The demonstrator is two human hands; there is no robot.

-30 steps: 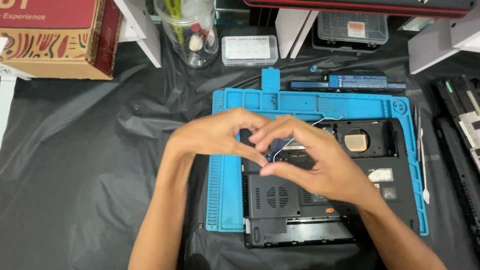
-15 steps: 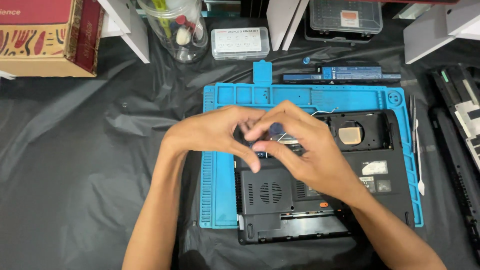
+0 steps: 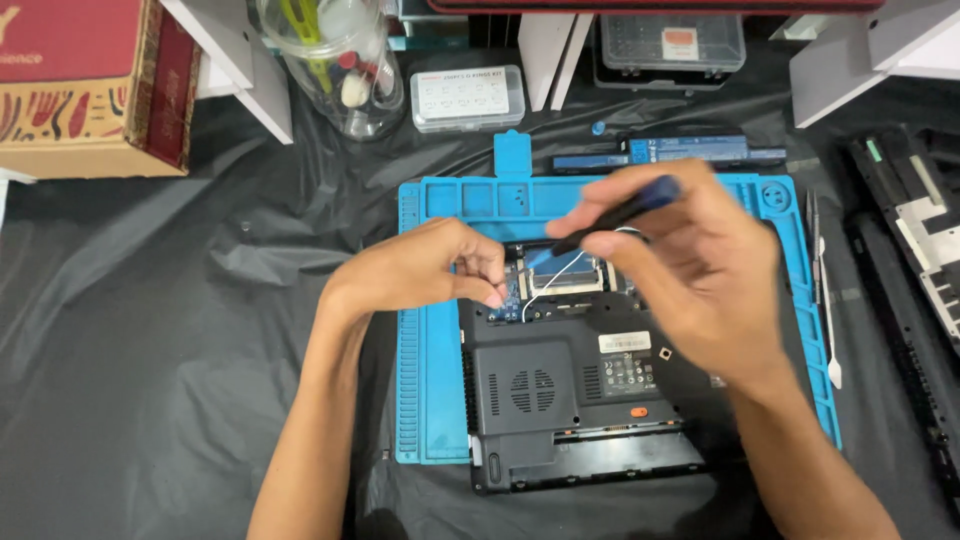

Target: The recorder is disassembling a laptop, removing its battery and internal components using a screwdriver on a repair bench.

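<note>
An upturned black laptop (image 3: 580, 400) lies on a blue work mat (image 3: 430, 400). Its open bay shows a small circuit card (image 3: 560, 272) and a thin white wire (image 3: 545, 292). My left hand (image 3: 425, 270) rests at the bay's left edge, fingertips pinched together on the board by the wire. My right hand (image 3: 680, 270) is raised above the bay and grips a blue-handled screwdriver (image 3: 620, 210), whose dark shaft slants down to the left. The right hand hides the laptop's upper right part.
A long laptop battery (image 3: 690, 152) lies behind the mat. A clear jar of tools (image 3: 335, 60), a clear screw box (image 3: 468, 98) and a cardboard box (image 3: 85, 90) stand at the back. White pry tools (image 3: 825, 290) and dismantled laptop parts (image 3: 915, 230) lie to the right.
My right hand has lifted off the bay and moved right and up, now showing the blue screwdriver. The left hand stays at the bay's left edge. The camera has shifted a little.
</note>
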